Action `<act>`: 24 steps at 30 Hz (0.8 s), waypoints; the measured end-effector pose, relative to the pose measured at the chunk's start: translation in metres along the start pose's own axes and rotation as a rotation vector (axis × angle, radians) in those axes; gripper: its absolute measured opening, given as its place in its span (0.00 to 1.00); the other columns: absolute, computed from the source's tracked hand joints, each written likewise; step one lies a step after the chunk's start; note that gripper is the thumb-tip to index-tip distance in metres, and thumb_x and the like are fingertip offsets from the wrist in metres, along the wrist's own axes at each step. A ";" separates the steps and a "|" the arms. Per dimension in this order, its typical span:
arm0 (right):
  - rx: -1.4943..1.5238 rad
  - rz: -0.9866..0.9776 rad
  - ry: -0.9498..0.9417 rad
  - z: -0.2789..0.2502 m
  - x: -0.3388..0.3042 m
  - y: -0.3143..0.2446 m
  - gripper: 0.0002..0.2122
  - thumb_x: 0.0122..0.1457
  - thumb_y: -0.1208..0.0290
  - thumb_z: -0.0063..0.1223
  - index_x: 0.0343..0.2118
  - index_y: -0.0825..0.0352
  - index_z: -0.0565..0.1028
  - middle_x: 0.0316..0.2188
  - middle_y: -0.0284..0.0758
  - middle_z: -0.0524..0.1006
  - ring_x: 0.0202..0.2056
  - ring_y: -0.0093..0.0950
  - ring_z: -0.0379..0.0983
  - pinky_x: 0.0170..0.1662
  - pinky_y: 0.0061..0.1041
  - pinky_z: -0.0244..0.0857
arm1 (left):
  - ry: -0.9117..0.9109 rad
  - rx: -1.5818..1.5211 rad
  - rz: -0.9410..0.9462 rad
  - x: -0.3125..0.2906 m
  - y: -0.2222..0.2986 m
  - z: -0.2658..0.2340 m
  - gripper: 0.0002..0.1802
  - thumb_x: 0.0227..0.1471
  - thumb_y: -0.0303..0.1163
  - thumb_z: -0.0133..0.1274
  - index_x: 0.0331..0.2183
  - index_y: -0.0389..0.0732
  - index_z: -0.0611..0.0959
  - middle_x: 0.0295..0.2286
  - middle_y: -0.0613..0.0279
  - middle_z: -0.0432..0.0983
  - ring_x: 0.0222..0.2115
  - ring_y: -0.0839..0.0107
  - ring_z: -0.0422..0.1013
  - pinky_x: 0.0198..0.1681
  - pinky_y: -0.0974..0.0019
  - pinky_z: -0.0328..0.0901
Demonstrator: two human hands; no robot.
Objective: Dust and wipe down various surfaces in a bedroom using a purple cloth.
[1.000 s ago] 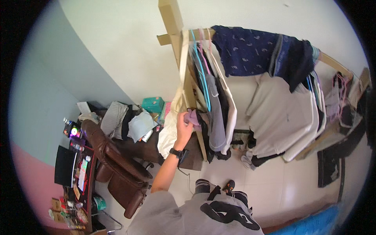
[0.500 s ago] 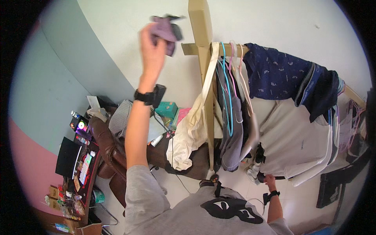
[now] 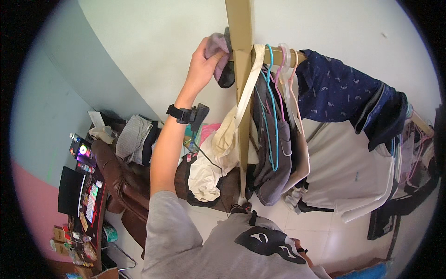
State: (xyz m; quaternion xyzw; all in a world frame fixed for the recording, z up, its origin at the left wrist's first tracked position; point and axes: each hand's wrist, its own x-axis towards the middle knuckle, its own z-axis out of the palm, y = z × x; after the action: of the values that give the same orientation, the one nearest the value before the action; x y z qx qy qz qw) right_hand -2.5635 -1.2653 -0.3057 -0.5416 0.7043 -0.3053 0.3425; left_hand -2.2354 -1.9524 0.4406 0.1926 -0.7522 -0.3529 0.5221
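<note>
Raised at the upper middle, my left hand point(image 3: 200, 69) is closed on a mauve and dark grey sock point(image 3: 216, 45). The sock hangs against the left side of the wooden clothes rack's post point(image 3: 242, 28), by the stub of the crossbar, and its dark end droops below my fingers. Whether it is looped over the stub cannot be seen. My right hand point(image 3: 297, 242) is low beside my body, mostly behind my grey shirt, with its fingers hidden.
Right of the post, dark garments point(image 3: 274, 183) hang beside a blue hanger point(image 3: 276, 139), navy printed shorts point(image 3: 341, 88) and a white shirt point(image 3: 348, 172). A cream cloth bag point(image 3: 206, 174) hangs left. Beyond are a brown sofa point(image 3: 118, 174) and a desk with a monitor point(image 3: 70, 190).
My left hand has moved right and slightly down, bringing the sock against the rack post. My right hand has left the hem of the hanging shirts and drawn back toward my body.
</note>
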 end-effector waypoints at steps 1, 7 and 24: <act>0.051 0.081 -0.005 0.007 -0.002 -0.012 0.11 0.52 0.65 0.51 0.37 0.63 0.74 0.26 0.37 0.77 0.25 0.35 0.74 0.28 0.37 0.67 | 0.099 -0.093 -0.011 -0.010 -0.001 -0.003 0.21 0.57 0.27 0.48 0.52 0.35 0.67 0.45 0.62 0.70 0.46 0.73 0.67 0.51 0.68 0.61; 0.317 0.589 0.063 -0.015 -0.002 -0.072 0.10 0.53 0.65 0.49 0.36 0.63 0.74 0.25 0.37 0.77 0.24 0.33 0.73 0.26 0.35 0.66 | 0.391 -0.642 -0.131 -0.030 -0.001 0.004 0.18 0.62 0.32 0.40 0.53 0.42 0.67 0.49 0.64 0.67 0.51 0.73 0.63 0.56 0.64 0.58; 0.682 0.968 0.156 -0.048 0.105 -0.164 0.13 0.54 0.66 0.47 0.41 0.66 0.70 0.24 0.37 0.75 0.23 0.29 0.74 0.24 0.27 0.67 | 0.105 -0.086 -0.203 -0.119 -0.036 0.066 0.15 0.56 0.34 0.52 0.41 0.34 0.74 0.36 0.63 0.72 0.38 0.75 0.67 0.43 0.71 0.62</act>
State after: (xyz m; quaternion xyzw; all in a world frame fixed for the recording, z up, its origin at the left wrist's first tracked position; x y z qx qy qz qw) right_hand -2.5300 -1.4017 -0.1623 0.0056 0.7563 -0.3625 0.5446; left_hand -2.2537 -1.8769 0.3235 0.2633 -0.6847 -0.4251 0.5303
